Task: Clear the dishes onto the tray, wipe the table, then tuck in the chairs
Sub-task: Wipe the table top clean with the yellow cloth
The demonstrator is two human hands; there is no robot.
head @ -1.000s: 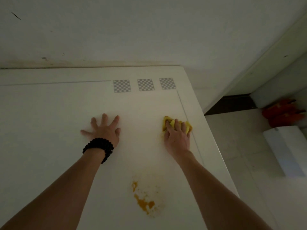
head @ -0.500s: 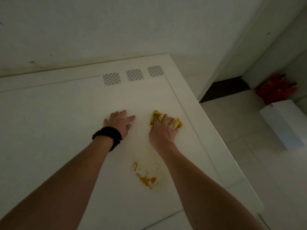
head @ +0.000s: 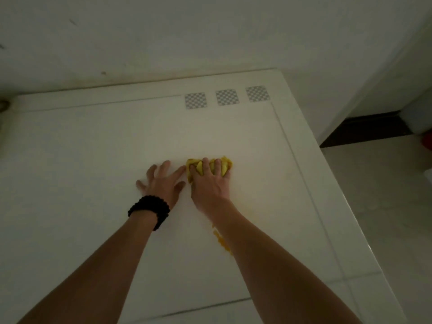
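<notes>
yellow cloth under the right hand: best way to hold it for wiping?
Probably as now: the right hand comes from above, palm down, fingers spread over the bunched middle of the yellow cloth. It lies crumpled and low on the table, with no handle or stiff edge, so pressing on the wad's top likely beats pinching a corner. The left hand lies flat beside it.

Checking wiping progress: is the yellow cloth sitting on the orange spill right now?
No, the yellow cloth under the right hand lies farther up the table than the orange spill beside the forearm.
</notes>
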